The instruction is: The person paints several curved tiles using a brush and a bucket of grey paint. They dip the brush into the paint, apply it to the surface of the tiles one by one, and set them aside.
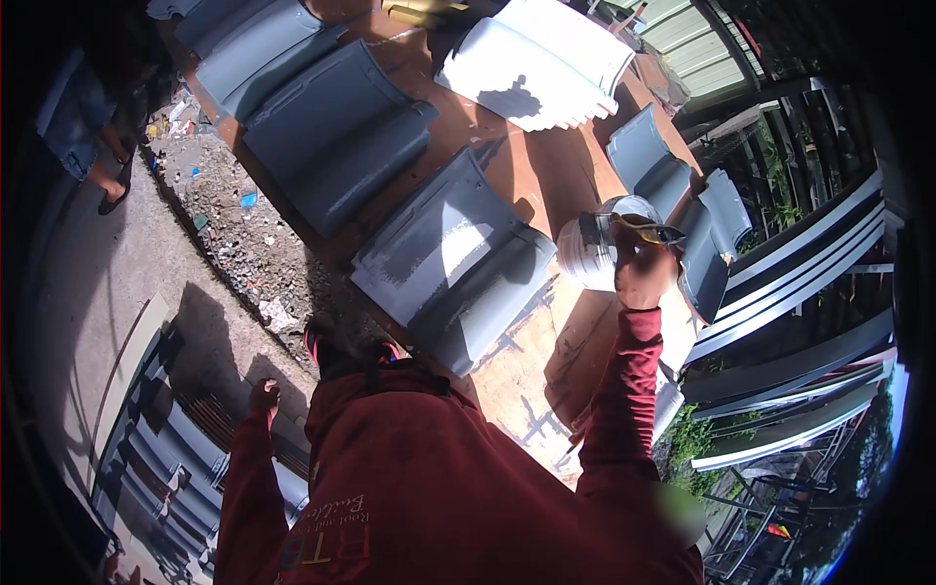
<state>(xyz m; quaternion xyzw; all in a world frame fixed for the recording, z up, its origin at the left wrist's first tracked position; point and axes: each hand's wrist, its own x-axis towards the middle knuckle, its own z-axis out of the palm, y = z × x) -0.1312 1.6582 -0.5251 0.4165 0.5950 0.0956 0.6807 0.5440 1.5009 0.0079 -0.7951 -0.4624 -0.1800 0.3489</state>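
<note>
My right hand [646,275] is closed around a paintbrush [661,234] with a yellow and dark handle, held at the mouth of a white paint bucket [588,255]. The bristles cannot be made out; the hand is partly blurred. Left of the bucket lies a grey curved roof tile [487,283], with a lighter, uneven paint patch on its upper left part. My left hand [263,398] hangs low at my side, fingers curled, away from the table. A small pale spot shows at its fingertips, too small to name.
More grey roof tiles [336,136] rest on the brown board table [531,380], with a bright white tile [536,63] at the far side. Stacked tiles [180,448] stand lower left. Rubble [234,214] borders the table; a person's leg [102,175] shows at far left.
</note>
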